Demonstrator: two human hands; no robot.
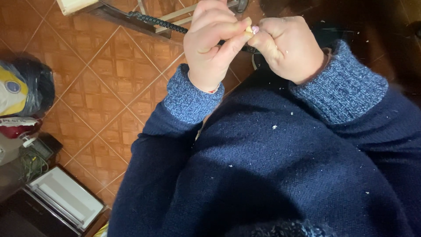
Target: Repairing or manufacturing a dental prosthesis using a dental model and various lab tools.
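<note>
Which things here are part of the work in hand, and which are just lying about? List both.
In the work:
- left hand and right hand, pinching a small pale piece between them
- black cord-wrapped rod, passing behind the hands

Lying about:
- dark bag with yellow and white patch
- white tray
- wooden frame
- tiled floor

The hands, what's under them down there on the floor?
Under the left hand and right hand runs a dark braided cord, above wooden slats and orange floor tiles. The hands cover the cord's middle.
</note>
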